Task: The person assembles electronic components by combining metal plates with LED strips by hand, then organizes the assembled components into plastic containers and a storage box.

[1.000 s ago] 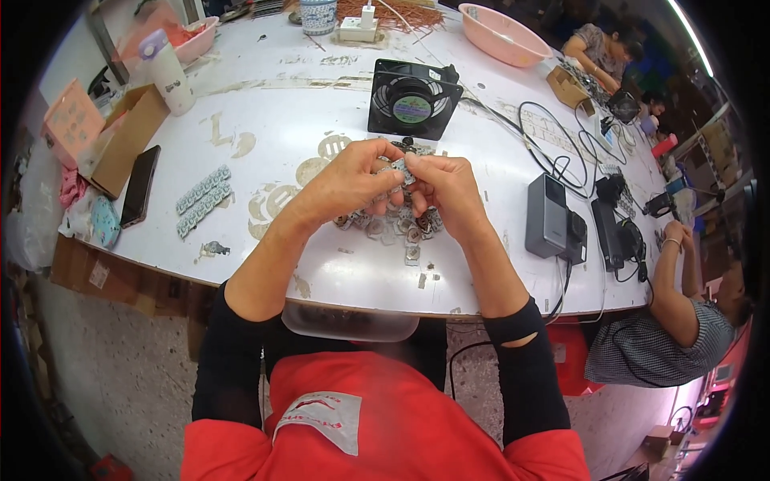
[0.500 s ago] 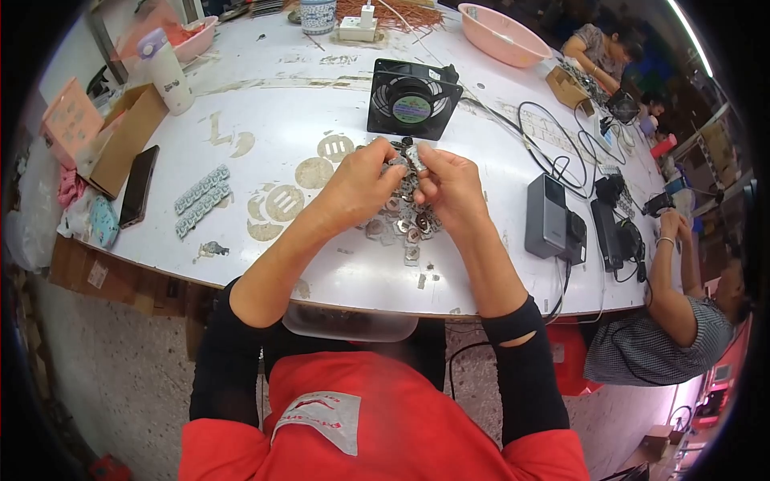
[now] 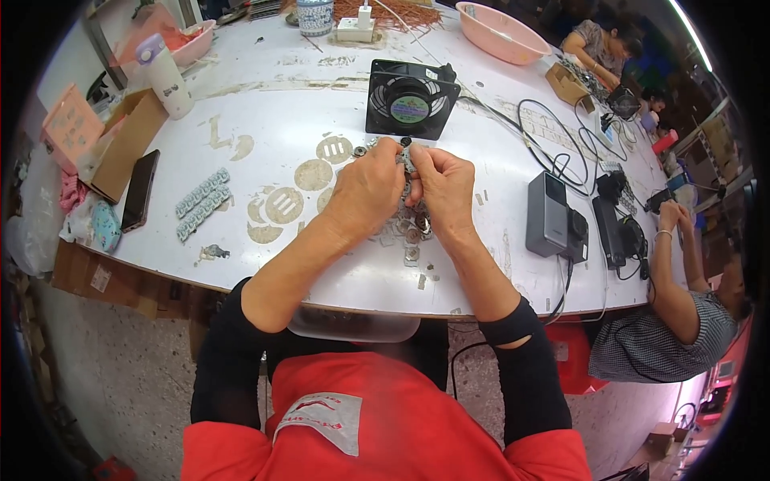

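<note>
My left hand (image 3: 365, 191) and my right hand (image 3: 446, 186) meet over a pile of small metal parts (image 3: 414, 232), just in front of a black fan (image 3: 411, 100). A small pale grey-white strip (image 3: 407, 160) shows between the two sets of fingertips, pinched by my right thumb and fingers. My left fingers are curled closed against its other side; what they hold is mostly hidden. Part of the pile lies under my hands, with loose brown and silvery pieces nearer the table's front edge. Two rows of pale, toothed-looking strips (image 3: 203, 202) rest to the left.
A phone (image 3: 140, 190), cardboard box (image 3: 132, 144) and white bottle (image 3: 167, 80) stand left. Right are a grey box-shaped device (image 3: 546, 215) and looping black cables (image 3: 553, 144). Pink basins (image 3: 504, 36) sit at the back. Other people work along the right side.
My hands have drawn closer together, the right one shifting slightly left. The pale strip, more exposed in my right fingers before, now sits between both hands.
</note>
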`<act>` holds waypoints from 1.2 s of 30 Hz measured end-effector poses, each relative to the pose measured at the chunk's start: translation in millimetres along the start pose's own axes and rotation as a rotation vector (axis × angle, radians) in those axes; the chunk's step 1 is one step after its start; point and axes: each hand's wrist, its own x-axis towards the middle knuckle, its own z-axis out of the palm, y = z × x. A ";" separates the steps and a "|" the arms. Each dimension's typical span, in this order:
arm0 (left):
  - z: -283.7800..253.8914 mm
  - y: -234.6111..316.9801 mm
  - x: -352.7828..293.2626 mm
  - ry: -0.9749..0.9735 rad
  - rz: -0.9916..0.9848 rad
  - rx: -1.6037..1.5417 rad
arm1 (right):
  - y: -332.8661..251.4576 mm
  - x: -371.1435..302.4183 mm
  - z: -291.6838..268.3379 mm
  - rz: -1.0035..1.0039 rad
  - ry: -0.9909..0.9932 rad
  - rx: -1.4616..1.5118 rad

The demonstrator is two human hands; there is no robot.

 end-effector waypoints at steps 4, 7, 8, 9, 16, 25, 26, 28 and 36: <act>-3.4 3.0 0.4 -0.014 0.011 0.000 | -0.9 -0.7 -1.6 0.003 0.001 -0.001; -5.2 1.3 0.1 -0.017 0.042 -0.025 | -0.7 0.9 -4.2 0.059 -0.025 0.070; -5.4 1.5 0.1 -0.018 0.043 -0.027 | -0.5 1.8 -5.4 0.093 -0.052 0.102; -5.7 1.8 0.2 -0.018 0.045 -0.029 | -2.0 2.1 -5.9 0.094 -0.052 0.102; -11.8 3.9 3.7 -0.040 -0.021 -0.096 | -9.9 4.1 -10.1 0.251 -0.061 0.227; -4.4 2.5 0.1 0.010 0.016 -0.157 | -2.8 2.2 -5.1 -0.023 -0.002 0.007; -5.0 4.4 0.5 -0.009 -0.047 -0.153 | -2.7 2.1 -4.7 -0.056 0.012 0.005; -6.1 4.9 1.6 -0.028 -0.108 -0.148 | -9.4 0.2 -3.3 -0.037 0.045 -0.013; -18.8 -1.0 7.9 -0.246 -0.305 -0.546 | -15.5 4.1 -15.1 0.098 -0.106 -0.011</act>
